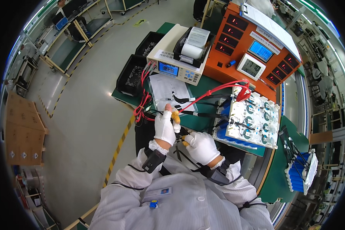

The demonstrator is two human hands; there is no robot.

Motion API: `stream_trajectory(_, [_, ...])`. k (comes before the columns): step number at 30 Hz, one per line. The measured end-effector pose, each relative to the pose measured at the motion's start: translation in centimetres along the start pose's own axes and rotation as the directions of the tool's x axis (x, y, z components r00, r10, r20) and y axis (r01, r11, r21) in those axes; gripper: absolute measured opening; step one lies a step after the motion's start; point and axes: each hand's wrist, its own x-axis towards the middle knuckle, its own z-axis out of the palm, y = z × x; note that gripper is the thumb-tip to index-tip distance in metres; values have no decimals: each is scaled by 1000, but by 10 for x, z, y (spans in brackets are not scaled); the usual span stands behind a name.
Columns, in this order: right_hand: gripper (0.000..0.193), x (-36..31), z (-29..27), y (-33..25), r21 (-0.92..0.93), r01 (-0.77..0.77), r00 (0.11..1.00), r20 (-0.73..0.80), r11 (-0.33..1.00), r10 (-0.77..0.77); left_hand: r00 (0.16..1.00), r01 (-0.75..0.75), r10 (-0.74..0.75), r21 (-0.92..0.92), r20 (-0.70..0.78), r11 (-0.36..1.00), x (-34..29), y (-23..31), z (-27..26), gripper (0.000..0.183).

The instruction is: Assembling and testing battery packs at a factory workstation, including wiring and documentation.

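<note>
At the back of the counter stands a meter, a printer on top, two bins to its left. A cabinet stands right of the meter, a clock at its front. A paper sheet lies before the meter. Before the cabinet is a battery pack, cables at its left. The left hand and right hand are at the near edge; another pack lies farther right.

Passage lies left over the floor — red lead, battery module block right
</note>
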Motion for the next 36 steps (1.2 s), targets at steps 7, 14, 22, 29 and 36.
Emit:
stream_trajectory(7, [14, -3, 2, 4, 73, -27, 998, -46, 997, 31, 999, 33, -34, -53, -36, 998, 4, 10, -1, 44])
stream_trajectory(14, [16, -4, 1, 6, 98, -26, 998, -46, 995, 31, 998, 59, -63, -134, -27, 989, 10, 9, -7, 43])
stream_trajectory(22, [17, -3, -5, 4, 96, -45, 998, -28, 994, 48, 998, 41, -47, -167, -32, 985, 14, 11, -8, 46])
stream_trajectory(29, [18, -3, -4, 6, 102, -50, 999, -2, 994, 50, 997, 56, -63, -157, -41, 986, 15, 13, -5, 48])
stream_trajectory(36, [18, -3, -6, 5, 118, -63, 998, 19, 991, 61, 999, 38, -32, -198, 33, 980, 19, 9, -14, 43])
